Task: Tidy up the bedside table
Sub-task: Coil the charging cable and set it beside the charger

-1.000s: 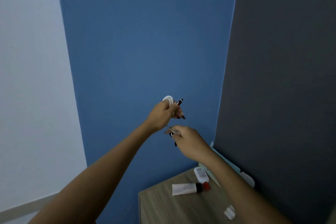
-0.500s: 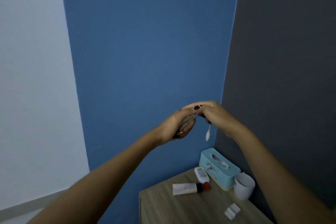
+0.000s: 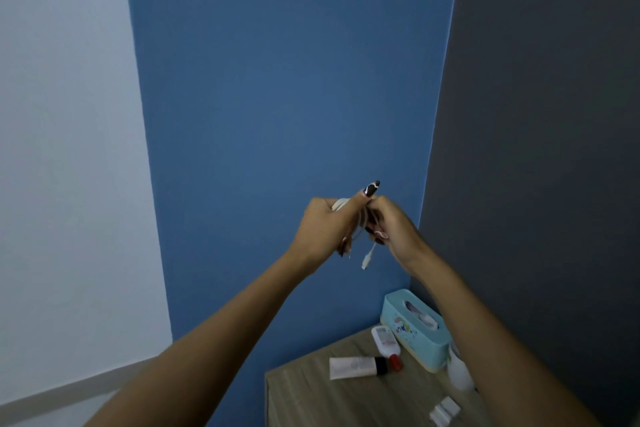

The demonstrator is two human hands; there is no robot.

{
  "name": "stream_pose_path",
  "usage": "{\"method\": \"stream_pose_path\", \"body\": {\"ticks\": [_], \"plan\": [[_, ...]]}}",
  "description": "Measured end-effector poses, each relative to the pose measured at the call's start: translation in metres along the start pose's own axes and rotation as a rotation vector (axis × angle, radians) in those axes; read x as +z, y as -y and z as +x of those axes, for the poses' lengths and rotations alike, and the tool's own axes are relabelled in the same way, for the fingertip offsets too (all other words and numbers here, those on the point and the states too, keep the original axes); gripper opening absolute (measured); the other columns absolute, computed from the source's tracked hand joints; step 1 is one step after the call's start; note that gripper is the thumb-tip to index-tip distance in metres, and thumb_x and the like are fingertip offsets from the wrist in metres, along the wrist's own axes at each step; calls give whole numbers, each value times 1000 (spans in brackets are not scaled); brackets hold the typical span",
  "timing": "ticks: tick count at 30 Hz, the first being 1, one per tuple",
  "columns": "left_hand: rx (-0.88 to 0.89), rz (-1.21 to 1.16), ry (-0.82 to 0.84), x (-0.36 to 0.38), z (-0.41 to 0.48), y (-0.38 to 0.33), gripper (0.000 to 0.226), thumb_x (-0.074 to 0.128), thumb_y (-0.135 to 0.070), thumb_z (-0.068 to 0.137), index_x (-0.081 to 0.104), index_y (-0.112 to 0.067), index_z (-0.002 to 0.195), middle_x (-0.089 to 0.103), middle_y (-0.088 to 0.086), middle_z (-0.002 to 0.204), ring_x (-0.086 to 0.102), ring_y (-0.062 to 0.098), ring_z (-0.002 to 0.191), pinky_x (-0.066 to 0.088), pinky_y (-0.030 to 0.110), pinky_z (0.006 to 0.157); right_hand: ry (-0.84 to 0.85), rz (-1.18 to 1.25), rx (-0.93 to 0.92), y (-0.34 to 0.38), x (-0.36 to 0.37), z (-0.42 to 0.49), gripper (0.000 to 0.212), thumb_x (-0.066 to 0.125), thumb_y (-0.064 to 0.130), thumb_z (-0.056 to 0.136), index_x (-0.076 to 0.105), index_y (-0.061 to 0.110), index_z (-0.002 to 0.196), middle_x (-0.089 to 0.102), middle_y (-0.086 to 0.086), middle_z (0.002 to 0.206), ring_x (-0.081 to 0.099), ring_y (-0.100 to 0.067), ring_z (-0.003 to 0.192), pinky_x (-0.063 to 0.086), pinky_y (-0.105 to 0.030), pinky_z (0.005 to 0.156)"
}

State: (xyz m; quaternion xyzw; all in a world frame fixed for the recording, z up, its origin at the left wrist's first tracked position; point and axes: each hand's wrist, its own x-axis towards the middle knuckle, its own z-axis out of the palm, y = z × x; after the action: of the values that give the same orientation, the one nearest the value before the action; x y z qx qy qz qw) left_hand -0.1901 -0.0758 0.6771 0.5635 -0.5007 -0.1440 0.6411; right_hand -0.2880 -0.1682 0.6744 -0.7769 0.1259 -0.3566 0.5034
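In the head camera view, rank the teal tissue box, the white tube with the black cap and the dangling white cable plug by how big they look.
1. Teal tissue box
2. White tube with black cap
3. White cable plug, smallest though nearer the camera

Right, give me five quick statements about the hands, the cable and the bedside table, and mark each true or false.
1. Both hands, left hand and right hand, hold the white cable. True.
2. The cable's plug end lies on the bedside table. False: it dangles in the air below the hands.
3. The white tube lies on its side. True.
4. The tissue box is red. False: it is light blue.
5. The hands are above the table, not touching it. True.
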Motion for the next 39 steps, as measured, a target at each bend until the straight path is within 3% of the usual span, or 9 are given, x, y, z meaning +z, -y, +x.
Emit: {"method": "stream_pose_path", "body": {"ticks": [4,9,11,13,16,20,25,33,39], "plan": [[35,8,-196,-10,9,4,63,61,-56,84,38,-8,52,36,11,46,38,18,36,34,23,40,11,-63,-57,2,7,3,26,36,33,86,42,12,71,33,0,56,27,-12,52,23,-33,54],[-55,-43,100,-10,10,1,52,43,-53,94,34,-17,57,31,0,48,38,12,39,31,20,44,-78,24,-1,-6,-3,9,33,39,32,83,52,2,78,34,1,56,27,-11,49,24,-28,52],[-113,-257,131,-11,12,-3,49,37,-51,97,32,-19,60,27,-3,50,33,10,40,28,19,44,-196,-98,-28,-15,-2,10,33,41,28,89,51,-1,80,38,6,52,31,-9,46,26,-29,51],[-144,-501,89,-10,17,-6,46,34,-42,101,33,-18,62,25,-4,53,30,8,42,33,17,45,-285,-300,-60,-23,9,6,25,39,20,97,54,16,78,45,7,53,37,-7,44,31,-24,48],[-192,-631,-3,-4,26,-6,38,33,-16,103,40,-15,66,35,0,61,41,8,45,39,20,49,-211,-547,-70,-37,35,-5,17,34,15,99,49,22,97,59,-6,70,53,-18,58,40,-29,53],[-111,-455,-12,-5,29,1,36,35,-12,102,51,-12,69,51,3,66,52,10,57,46,20,59,-61,-729,-28,-39,60,-16,28,35,17,100,40,14,127,64,-15,84,62,-32,70,51,-41,57],[34,-69,-5,-18,21,19,27,38,-26,103,50,-9,85,57,6,75,66,8,69,55,22,71,-127,-897,-190,-13,46,-23,21,46,15,96,60,5,85,64,-12,72,60,-26,62,49,-39,57],[-189,-183,-104,-17,20,30,27,35,-20,99,41,-14,73,38,-3,60,38,16,57,36,31,61,-59,-568,-61,11,20,-20,9,67,12,81,70,21,83,73,8,73,67,3,66,50,-12,60],[-319,-505,-124,-13,20,20,33,38,-23,99,40,-17,66,29,-8,47,25,11,45,25,27,53,-26,-214,-88,-1,18,-11,8,70,11,83,70,20,85,70,3,84,66,-7,76,53,-24,78]]}}
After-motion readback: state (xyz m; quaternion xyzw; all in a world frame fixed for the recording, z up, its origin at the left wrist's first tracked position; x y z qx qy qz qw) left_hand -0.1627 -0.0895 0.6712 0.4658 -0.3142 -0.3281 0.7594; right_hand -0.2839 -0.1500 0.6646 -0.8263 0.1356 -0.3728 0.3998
